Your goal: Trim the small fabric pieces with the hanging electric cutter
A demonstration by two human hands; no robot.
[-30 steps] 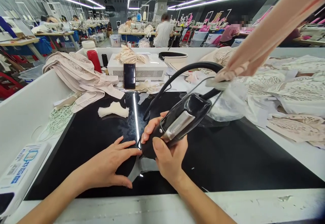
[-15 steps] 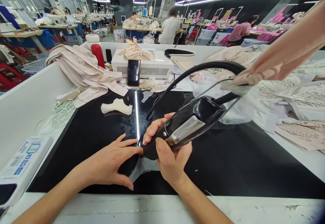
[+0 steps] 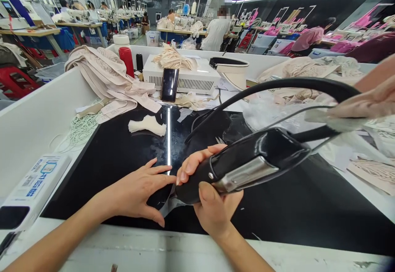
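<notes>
My right hand (image 3: 212,206) is wrapped around the grip of a black corded hand tool (image 3: 247,169) with a metal lever along its side. The tool slants down to the left, and its working end is hidden. A thin translucent sheet (image 3: 171,206) lies under that lower end, on the black work mat (image 3: 293,206). Flat and spread, my left hand (image 3: 138,191) rests at the sheet's left side, its fingertips close to the tool. A cream padded piece (image 3: 147,125) lies farther back on the mat.
A black hose (image 3: 277,83) arches to a blurred pinkish strip (image 3: 370,103) at the right. Behind the mat are a phone (image 3: 169,84), a white vented box (image 3: 197,80) and a red bottle (image 3: 126,62). Beige fabric (image 3: 101,76) is heaped left; a white box (image 3: 33,185) stands front left.
The tool's upper end and its hose have swung to the right, and my right hand has shifted slightly with it. My left hand stays spread. The whole view has shifted a little.
</notes>
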